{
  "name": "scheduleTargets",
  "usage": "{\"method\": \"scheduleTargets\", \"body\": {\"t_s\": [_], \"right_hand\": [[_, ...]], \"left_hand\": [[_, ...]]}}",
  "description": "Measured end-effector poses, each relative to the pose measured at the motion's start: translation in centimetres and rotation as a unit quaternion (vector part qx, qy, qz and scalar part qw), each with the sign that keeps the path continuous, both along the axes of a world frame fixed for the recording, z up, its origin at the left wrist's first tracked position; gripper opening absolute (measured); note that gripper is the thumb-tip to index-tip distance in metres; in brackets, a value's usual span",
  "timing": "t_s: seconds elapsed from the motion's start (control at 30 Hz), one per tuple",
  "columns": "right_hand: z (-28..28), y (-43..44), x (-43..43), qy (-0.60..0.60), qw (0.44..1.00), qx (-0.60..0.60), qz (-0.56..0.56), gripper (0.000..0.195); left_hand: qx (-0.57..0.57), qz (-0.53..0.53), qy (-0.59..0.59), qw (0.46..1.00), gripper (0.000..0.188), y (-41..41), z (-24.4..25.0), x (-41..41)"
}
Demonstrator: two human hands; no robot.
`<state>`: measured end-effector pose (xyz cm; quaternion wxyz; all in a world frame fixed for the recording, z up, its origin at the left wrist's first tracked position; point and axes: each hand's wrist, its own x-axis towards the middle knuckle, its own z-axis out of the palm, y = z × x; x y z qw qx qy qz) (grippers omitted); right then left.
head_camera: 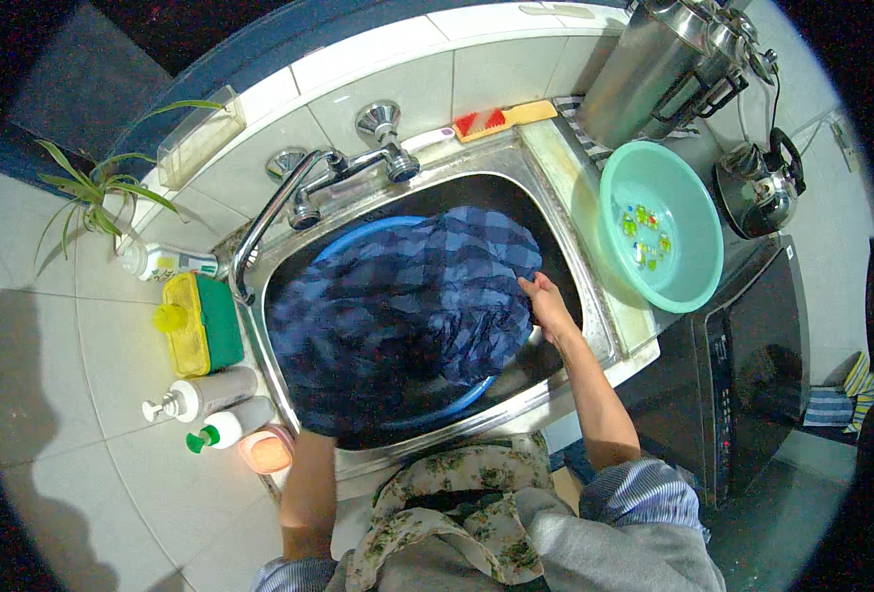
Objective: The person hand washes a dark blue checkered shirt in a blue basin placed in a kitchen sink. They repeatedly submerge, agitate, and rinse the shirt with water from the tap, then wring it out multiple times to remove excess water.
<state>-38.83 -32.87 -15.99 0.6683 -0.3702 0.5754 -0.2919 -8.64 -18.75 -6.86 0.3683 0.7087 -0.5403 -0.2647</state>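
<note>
A blue and black checked cloth (pixel 407 296) is spread over a blue basin (pixel 474 396) inside a stainless steel sink (pixel 607 325). My right hand (pixel 548 303) pinches the cloth's right edge between thumb and fingers. At the lower left, my left forearm reaches to the cloth, which hides the left hand, so its grip cannot be seen. Left of the sink's middle, a chrome faucet (pixel 274 214) arches over the sink's rim.
Right of the sink sit a green plastic basin (pixel 711 244), a metal kettle (pixel 759 189) and a large steel container (pixel 629 81). Along the left rim stand a yellow-green box (pixel 218 322), pump bottles (pixel 222 392) and a soap dish (pixel 266 450). A brush (pixel 511 118) lies behind.
</note>
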Motion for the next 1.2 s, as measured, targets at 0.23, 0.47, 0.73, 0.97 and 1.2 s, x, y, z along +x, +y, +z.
{"method": "scheduleTargets", "body": {"t_s": [0.23,0.47,0.73,0.97,1.2], "right_hand": [[7.8,0.7,2.7,-0.209,0.965,-0.158,0.012,0.028],[19.9,-0.1,3.0,-0.266,0.901,-0.34,0.048,0.027],[16.2,-4.2,9.0,0.355,0.863,-0.359,0.034,0.026],[6.2,7.3,20.5,0.01,0.81,-0.519,0.272,0.028],[1.4,8.5,19.5,0.193,0.795,-0.498,0.287,0.038]], "left_hand": [[0.009,-0.005,0.021,1.0,0.062,-1.3,-2.9,-1.9],[-0.012,0.081,0.043,0.996,0.062,1.3,4.0,4.9],[0.027,0.062,-0.066,0.996,0.062,1.6,3.6,3.0],[0.111,-0.004,-0.217,0.97,0.062,2.0,3.1,-2.7],[0.093,0.005,-0.197,0.976,0.059,1.8,2.1,-3.5]]}}
